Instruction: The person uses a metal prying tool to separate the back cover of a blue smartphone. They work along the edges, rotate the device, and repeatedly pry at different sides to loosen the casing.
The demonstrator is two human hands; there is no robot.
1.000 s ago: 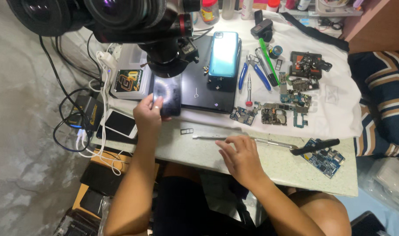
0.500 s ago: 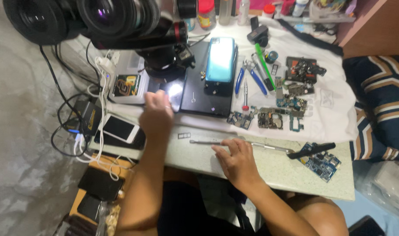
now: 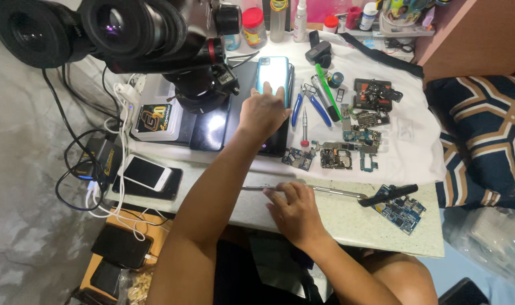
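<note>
meanwhile left hand [image 3: 261, 113] stretches onto teal phone [image 3: 272, 76]; right hand [image 3: 294, 212] rests flat

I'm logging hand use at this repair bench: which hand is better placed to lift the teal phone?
Left. The left hand already rests on the teal phone; the right hand is down at the metal tool.

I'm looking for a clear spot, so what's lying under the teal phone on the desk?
The teal phone lies on a dark work mat. The left hand covers its lower end, so anything beneath that part is hidden.
</note>
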